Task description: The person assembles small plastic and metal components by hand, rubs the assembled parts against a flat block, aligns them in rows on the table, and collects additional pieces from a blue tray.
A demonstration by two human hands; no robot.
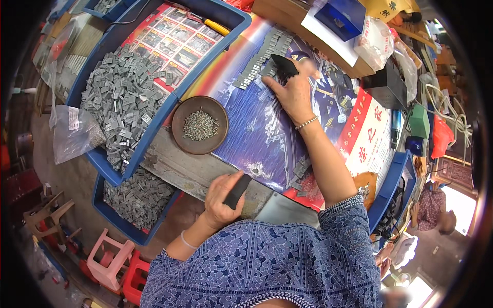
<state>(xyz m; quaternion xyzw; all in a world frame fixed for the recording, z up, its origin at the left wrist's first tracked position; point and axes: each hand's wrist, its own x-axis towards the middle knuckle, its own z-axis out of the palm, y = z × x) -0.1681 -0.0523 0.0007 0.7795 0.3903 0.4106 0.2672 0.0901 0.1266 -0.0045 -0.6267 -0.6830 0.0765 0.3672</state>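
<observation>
My left hand (pixel 221 203), at the table's near edge, is closed around a black oblong block (pixel 236 191) that juts from the fingers. Farther out, my right hand (pixel 294 95) reaches over the printed sheet, fingers closed on a black angular piece (pixel 283 66) whose full shape is hidden. Just beside that piece, small grey rectangular parts (pixel 257 64) lie in slanting rows. Left of the sheet's middle stands a round brown bowl (pixel 177 126) of small shiny metal pieces (pixel 200 124). A few loose grey parts (pixel 299 172) lie near my right forearm.
A large blue tray (pixel 177 92) at left holds heaped grey parts (pixel 120 92) and a yellow-handled tool (pixel 216 27). Below it is another blue bin (pixel 115 215). A cardboard box (pixel 308 36) and black box (pixel 386 84) border the far right. Stools (pixel 109 259) stand lower left.
</observation>
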